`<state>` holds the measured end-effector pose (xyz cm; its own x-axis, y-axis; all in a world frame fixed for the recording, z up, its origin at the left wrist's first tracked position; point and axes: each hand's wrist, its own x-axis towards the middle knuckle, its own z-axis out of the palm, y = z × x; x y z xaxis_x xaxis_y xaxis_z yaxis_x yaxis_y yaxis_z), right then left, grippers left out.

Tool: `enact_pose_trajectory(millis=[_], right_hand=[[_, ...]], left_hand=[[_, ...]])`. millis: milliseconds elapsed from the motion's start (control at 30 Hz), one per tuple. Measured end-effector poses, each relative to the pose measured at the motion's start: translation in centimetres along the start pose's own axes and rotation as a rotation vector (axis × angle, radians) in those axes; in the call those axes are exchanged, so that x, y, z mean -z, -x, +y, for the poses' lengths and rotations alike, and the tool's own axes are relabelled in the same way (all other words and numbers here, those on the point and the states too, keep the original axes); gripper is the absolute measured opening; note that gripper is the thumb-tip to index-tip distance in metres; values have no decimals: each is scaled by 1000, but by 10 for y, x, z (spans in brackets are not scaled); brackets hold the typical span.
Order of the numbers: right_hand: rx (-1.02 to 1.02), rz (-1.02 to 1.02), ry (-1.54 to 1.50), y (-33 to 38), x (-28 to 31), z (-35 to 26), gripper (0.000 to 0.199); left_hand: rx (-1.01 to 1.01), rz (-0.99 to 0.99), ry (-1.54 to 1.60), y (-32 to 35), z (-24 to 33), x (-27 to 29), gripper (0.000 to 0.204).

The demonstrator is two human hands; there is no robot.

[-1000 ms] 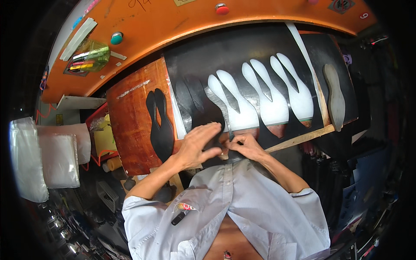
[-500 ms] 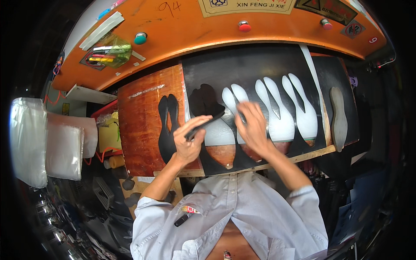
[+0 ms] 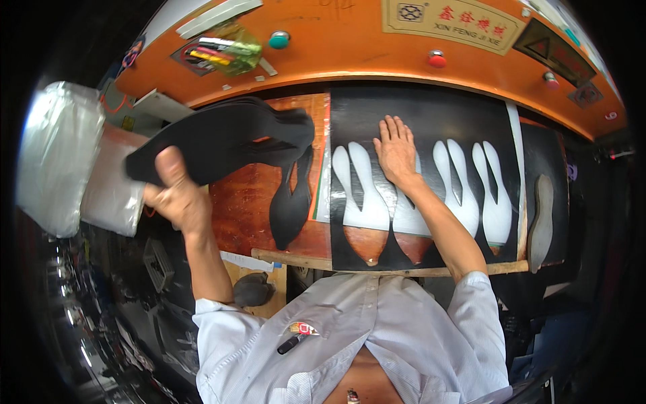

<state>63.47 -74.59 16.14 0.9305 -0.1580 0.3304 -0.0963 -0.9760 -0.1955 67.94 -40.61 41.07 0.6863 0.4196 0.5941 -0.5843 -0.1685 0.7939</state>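
Two hands noted: our left hand (image 3: 176, 198) grips black cut pieces (image 3: 222, 138) (lifted clear), our right hand (image 3: 396, 151) lies flat and open, pinning the black sheet (image 3: 431, 111).

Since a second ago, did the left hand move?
Yes. The left hand swung out to the left, off the black sheet on the wooden board, and now holds a stack of black cut pieces up.

A stack of black shoe-shaped cut pieces (image 3: 229, 141) is lifted flat at left; the black sheet (image 3: 431, 114), with sole-shaped cutouts, lies flat.
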Motion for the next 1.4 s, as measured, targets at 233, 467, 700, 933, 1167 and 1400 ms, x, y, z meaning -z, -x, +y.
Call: enact_pose_trajectory(millis=[233,467,700,933,1167,1400], right_hand=[[26,20,18,1,2,-1,51],[15,19,-4,0,4,0,51],[28,33,21,-1,2,-1,49],[8,9,28,-2,3,-2,50],[-2,41,-1,1,-1,-1,51],[-72,88,-39,-2,-6,-8,56]], left_hand=[[-451,-802,-138,-5,-55,-30,22],[-426,-1298,-270,107,-106,84,55],[-85,-1550,-511,134,-108,131,74],[158,-954,-934,161,-159,12,100],[91,-931,-954,163,-181,16,89],[-85,-941,-1087,171,-172,17,75]])
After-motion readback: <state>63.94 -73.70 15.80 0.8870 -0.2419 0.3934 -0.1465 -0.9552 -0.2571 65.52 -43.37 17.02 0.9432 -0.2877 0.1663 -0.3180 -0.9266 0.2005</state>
